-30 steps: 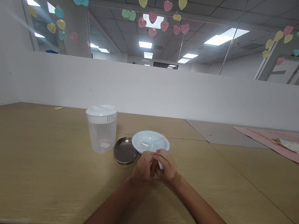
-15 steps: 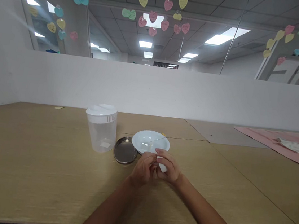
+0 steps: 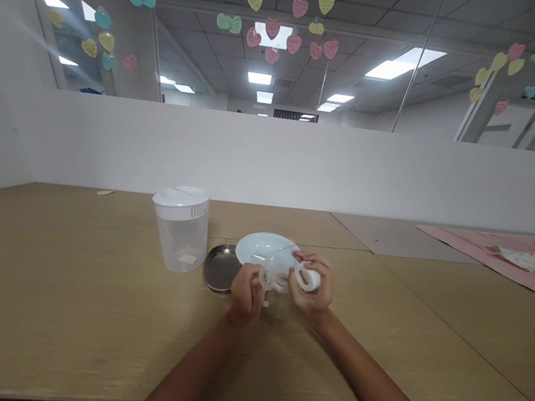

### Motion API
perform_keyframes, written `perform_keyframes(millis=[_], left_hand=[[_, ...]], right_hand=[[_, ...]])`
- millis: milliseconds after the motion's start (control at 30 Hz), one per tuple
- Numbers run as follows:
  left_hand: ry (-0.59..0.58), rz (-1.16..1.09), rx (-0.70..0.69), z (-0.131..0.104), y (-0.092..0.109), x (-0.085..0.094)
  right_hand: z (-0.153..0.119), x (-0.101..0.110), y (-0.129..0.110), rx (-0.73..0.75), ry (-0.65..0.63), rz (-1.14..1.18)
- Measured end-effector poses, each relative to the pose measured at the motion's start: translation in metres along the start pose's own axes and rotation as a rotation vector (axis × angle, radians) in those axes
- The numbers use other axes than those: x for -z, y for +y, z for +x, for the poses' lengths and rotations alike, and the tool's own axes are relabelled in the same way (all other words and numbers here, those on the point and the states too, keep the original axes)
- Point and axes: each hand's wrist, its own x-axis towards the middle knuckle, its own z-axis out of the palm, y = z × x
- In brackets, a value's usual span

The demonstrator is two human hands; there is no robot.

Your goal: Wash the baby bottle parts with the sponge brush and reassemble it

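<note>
White ring [image 3: 307,277]: in the right hand [image 3: 314,287], off the table, near side of the bowl, toward its right edge. Opening is visible. Fingers are curled part-way, thumb on the left of the ring, fingertips over the top and far side, so gripped.

Clear round piece [image 3: 266,278]: at the left hand [image 3: 246,292], just left of the ring, not touching it. Left fingers are bent in close, pinching it at its left edge; exact fingertip contact is hidden.

Clear cup [image 3: 278,303]: upright between the two hands, near side of the bowl. See-through and blurred, so can't tell if either hand touches it.

White bowl [image 3: 262,244]: on the table [image 3: 102,310], just beyond the hands. Something clear and a thin line show in it, too faint to identify.

Metal dish [image 3: 220,269]: left of the bowl, partly behind the left hand. Lidded bucket [image 3: 181,235]: translucent, white lid, upright, left of the dish. Pink cloth [image 3: 481,243]: far right, well apart, white cloth [image 3: 533,261] on top.
</note>
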Motion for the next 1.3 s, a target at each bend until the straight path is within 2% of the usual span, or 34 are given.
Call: perform_keyframes(millis=[100, 200, 367, 467, 533, 667, 800, 933, 1033, 1200, 1300], left_hand=[[0.011, 0.096, 0.084, 0.006, -0.005, 0.002], [-0.010, 0.204, 0.176, 0.012, -0.011, 0.002], [-0.058, 0.364, 0.256, 0.014, -0.025, 0.000], [-0.136, 0.417, 0.259, 0.013, -0.030, 0.001], [-0.210, 0.436, 0.249, 0.012, -0.032, 0.001], [-0.303, 0.452, 0.231, 0.009, -0.036, -0.001], [-0.267, 0.491, 0.198, 0.007, -0.039, -0.001], [-0.080, 0.548, 0.210, 0.013, -0.038, 0.007], [0.084, 0.586, 0.269, 0.019, -0.042, 0.019], [0.395, 0.664, 0.475, 0.021, -0.067, 0.049], [0.381, 0.736, 0.641, 0.018, -0.089, 0.069]], right_hand=[[0.004, -0.001, 0.008, -0.186, 0.090, 0.002], [0.004, -0.001, 0.022, -0.403, 0.091, -0.078], [0.002, 0.003, 0.049, -0.735, -0.050, -0.106], [-0.004, 0.003, 0.066, -0.880, -0.104, -0.064], [-0.009, 0.004, 0.076, -0.942, -0.189, -0.060], [-0.019, 0.006, 0.090, -0.941, -0.350, -0.069], [-0.026, 0.006, 0.095, -0.833, -0.480, -0.189], [-0.028, 0.004, 0.095, -0.688, -0.589, -0.325], [-0.029, 0.004, 0.095, -0.643, -0.608, -0.367], [-0.030, 0.005, 0.095, -0.645, -0.612, -0.370], [-0.029, 0.005, 0.096, -0.606, -0.662, -0.360]])
